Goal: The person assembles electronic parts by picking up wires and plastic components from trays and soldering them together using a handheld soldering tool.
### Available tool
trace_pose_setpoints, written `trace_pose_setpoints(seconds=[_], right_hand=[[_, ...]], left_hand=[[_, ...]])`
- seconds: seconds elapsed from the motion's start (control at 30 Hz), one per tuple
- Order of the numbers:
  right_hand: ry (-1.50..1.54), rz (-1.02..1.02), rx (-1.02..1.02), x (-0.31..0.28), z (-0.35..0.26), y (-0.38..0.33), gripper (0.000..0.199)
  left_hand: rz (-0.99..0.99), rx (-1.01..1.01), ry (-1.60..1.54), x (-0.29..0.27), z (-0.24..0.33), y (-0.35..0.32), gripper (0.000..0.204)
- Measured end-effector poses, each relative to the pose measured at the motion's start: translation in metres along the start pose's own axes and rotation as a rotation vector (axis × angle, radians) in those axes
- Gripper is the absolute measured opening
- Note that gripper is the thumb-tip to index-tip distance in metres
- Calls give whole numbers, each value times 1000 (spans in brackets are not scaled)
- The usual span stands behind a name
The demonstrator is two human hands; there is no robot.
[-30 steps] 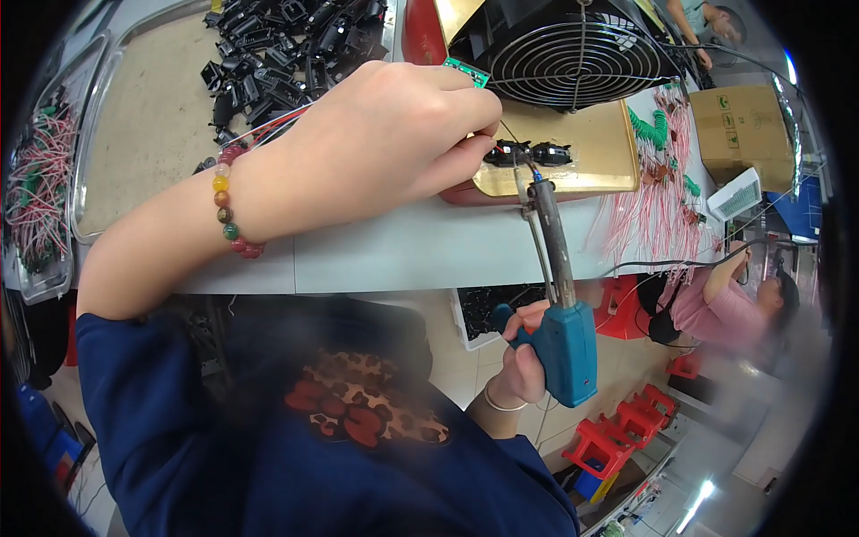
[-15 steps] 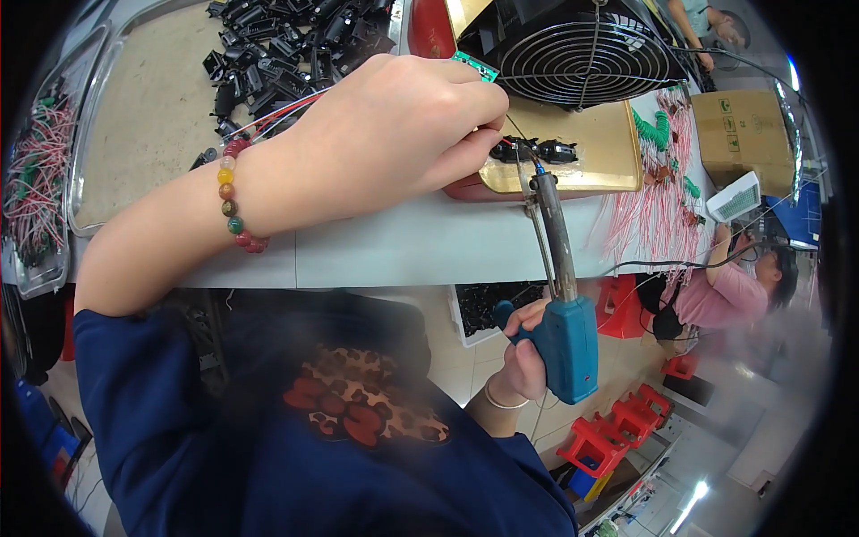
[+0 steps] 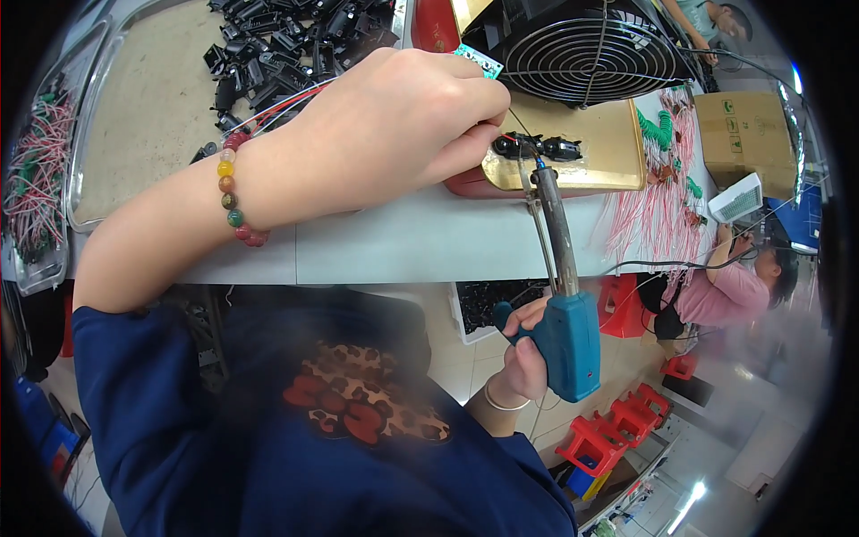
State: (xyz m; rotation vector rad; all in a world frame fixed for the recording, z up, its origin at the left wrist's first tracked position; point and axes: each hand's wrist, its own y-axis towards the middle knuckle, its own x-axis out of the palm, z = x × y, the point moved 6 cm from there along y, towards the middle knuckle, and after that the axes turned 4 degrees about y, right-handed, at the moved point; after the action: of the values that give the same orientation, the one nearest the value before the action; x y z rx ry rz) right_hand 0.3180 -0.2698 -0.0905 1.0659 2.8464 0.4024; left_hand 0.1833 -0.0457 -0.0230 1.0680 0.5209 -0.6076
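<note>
My right hand point(image 3: 526, 356) grips the teal handle of a soldering gun point(image 3: 573, 345), its barrel pointing up. The hot tip meets a small black plastic part point(image 3: 513, 146) on a gold-coloured stand point(image 3: 599, 134); a second black part point(image 3: 562, 149) sits beside it. From the left, my left hand point(image 3: 429, 116) reaches over with fingers pinched on a thin red wire whose end is at the black part. A small green circuit board point(image 3: 480, 61) shows just beyond its knuckles, and red and white wires point(image 3: 291, 105) trail behind the wrist. The fingertips are partly hidden.
Behind the stand is a black fan with a wire guard point(image 3: 591, 58). Loose black parts point(image 3: 277, 54) heap on a tray point(image 3: 134, 107) at far left. Pink-white wire bundles point(image 3: 658, 215) hang over the right table edge, near a carton point(image 3: 747, 139). Another person point(image 3: 725, 291) sits at right.
Both hands stay nearly in place, with the soldering tip at the black part. The green board has tilted slightly, and the view has shifted a little.
</note>
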Motion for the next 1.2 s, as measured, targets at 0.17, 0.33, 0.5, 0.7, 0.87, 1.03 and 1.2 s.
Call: trace_pose_setpoints(seconds=[0.17,0.33,0.5,0.7,0.87,1.03,1.2], right_hand=[[-18,-24,-22,7,-6,2,46],[-22,-21,-7,12,-9,4,52],[108,66,70,0,7,-6,57],[-17,-61,-214,4,-7,-5,49],[-7,-68,-211,4,-7,-4,48],[-18,-52,-196,3,-9,-5,47],[-25,-41,-220,-4,-4,-7,46]], left_hand=[[-2,5,8,1,0,1,5],[2,-1,18,1,1,2,5],[1,2,14,2,0,1,5],[0,1,20,1,1,1,5],[22,17,5,1,0,0,5],[-4,0,9,0,0,1,6],[-13,-10,-2,1,-1,-1,7]])
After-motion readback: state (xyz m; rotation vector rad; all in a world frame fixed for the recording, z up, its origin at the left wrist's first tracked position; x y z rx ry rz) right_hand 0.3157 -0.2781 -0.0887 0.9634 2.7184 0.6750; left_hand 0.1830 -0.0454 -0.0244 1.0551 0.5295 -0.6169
